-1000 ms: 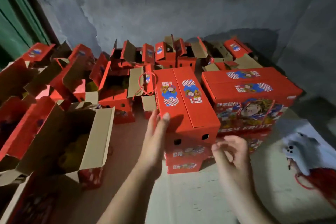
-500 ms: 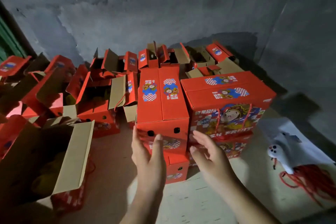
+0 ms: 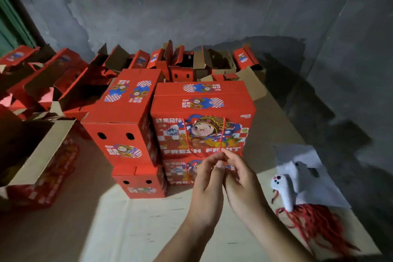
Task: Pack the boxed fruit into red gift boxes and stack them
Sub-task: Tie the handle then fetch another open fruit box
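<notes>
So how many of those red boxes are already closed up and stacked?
4, in two stacks of two: left top box on left bottom box; right top box on right bottom box, partly behind the hands. More may hide behind.

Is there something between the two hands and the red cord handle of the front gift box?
Nothing visible. Both the left hand and right hand already pinch the red cord handle against the closed gift box.

- Dim scene; one bright patch on the cardboard floor point(image 3: 131, 225) in the foreground.
- Deep shadows fall across the grey wall point(image 3: 212, 17) and the right side.
- Soft focus throughout; wide-angle bending at the edges.
</notes>
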### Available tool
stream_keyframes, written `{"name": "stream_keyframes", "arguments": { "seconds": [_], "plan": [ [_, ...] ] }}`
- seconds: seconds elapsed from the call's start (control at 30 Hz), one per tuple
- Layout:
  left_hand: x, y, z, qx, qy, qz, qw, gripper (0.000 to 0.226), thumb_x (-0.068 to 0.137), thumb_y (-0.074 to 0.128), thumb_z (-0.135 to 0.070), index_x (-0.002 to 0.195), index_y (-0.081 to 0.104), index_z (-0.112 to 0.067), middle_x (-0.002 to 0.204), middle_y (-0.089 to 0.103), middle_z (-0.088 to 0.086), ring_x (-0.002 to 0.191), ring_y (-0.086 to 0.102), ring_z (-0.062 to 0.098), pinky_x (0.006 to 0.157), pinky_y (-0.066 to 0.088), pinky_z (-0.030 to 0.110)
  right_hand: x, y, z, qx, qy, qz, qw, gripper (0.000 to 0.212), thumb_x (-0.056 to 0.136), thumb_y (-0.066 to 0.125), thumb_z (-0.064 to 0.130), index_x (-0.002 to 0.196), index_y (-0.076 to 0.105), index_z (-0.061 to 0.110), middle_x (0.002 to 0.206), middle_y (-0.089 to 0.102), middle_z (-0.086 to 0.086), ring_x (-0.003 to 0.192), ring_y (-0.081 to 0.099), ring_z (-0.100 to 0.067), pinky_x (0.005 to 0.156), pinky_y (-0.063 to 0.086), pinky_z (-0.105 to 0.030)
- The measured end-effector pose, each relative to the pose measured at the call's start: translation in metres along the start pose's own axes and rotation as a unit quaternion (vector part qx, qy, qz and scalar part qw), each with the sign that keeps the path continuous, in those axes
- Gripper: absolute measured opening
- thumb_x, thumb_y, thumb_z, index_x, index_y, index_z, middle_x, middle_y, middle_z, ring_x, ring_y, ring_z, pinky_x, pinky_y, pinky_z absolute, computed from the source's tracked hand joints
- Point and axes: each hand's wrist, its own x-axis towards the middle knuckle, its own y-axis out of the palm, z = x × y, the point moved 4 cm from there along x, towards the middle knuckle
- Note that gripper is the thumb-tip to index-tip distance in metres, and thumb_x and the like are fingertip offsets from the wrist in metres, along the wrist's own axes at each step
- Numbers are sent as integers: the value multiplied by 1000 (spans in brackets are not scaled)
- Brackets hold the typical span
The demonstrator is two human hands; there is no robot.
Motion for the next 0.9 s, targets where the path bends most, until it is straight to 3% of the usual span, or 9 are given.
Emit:
{"name": "stream_keyframes", "arguments": {
  "seconds": [0.1, 0.2, 0.3, 0.43, 0.53, 0.67, 0.8, 0.87, 0.9],
  "plan": [
    [-7, 31, 4, 1, -19, -17, 1000, 26, 110, 50, -17, 121, 72, -26, 114, 74, -17, 114, 67, 0, 92, 51, 15, 5, -27, -14, -2, 12, 31, 999, 43, 104, 56, 21, 144, 53, 37, 137, 60, 21, 123, 56, 9, 97, 45, -12],
    [-9, 61, 7, 9, -28, -32, 999, 27, 109, 50, -17, 123, 71, -27, 117, 75, -14, 113, 68, -1, 93, 52, 16, 8, -56, -25, 16, 15, 55, 998, 43, 104, 57, 24, 143, 52, 42, 135, 60, 27, 119, 56, 15, 102, 49, -21],
    [-3, 89, 5, 28, -9, -39, 999, 27, 108, 51, -14, 118, 72, -28, 113, 76, -16, 108, 68, -3, 89, 51, 14, 18, -84, -27, 35, -3, 60, 998, 36, 98, 58, 30, 128, 58, 50, 124, 66, 29, 119, 60, 7, 100, 52, -22],
    [30, 116, -15, 138, 82, -50, 986, 22, 107, 55, -16, 123, 68, -23, 119, 70, -2, 114, 66, 9, 100, 55, 37, 45, -111, -19, 88, -12, 55, 995, 29, 100, 61, 23, 117, 65, 46, 116, 73, 18, 111, 69, -6, 91, 54, -26],
    [62, 121, -50, 309, 235, -62, 919, 27, 102, 56, -25, 126, 67, -19, 118, 65, -3, 109, 63, 13, 93, 55, 44, 65, -128, -15, 35, -37, 43, 998, 33, 100, 61, 19, 124, 61, 41, 114, 70, 23, 109, 68, -9, 88, 56, -30],
    [123, 130, -94, 488, 356, -65, 795, 29, 102, 50, -30, 119, 71, -19, 124, 66, 1, 106, 63, 24, 92, 50, 48, 112, -146, -15, -56, -61, 7, 997, 39, 103, 56, 11, 138, 55, 28, 126, 68, 7, 114, 67, -18, 97, 56, -45],
    [200, 129, -107, 624, 180, -3, 760, 43, 106, 48, -45, 144, 59, -30, 155, 50, 2, 142, 43, 34, 117, 36, 51, 172, -146, -14, -80, -71, 38, 994, 36, 103, 56, 19, 112, 58, 53, 98, 70, 24, 92, 66, 2, 75, 50, -26],
    [223, 126, -101, 654, 114, 9, 748, 55, 105, 44, -58, 155, 45, -37, 166, 37, 1, 153, 27, 35, 125, 22, 53, 210, -140, -15, -74, -104, 80, 989, 15, 106, 54, 31, 109, 66, 40, 99, 73, 20, 93, 68, 2, 72, 50, -21],
    [229, 125, -97, 664, 111, 12, 739, 60, 104, 41, -63, 158, 40, -39, 169, 33, 0, 156, 22, 33, 127, 16, 53, 231, -135, -19, -83, -119, 99, 984, 19, 107, 52, 36, 106, 70, 30, 96, 74, 14, 90, 70, 0, 70, 49, -18]
  ]
}}
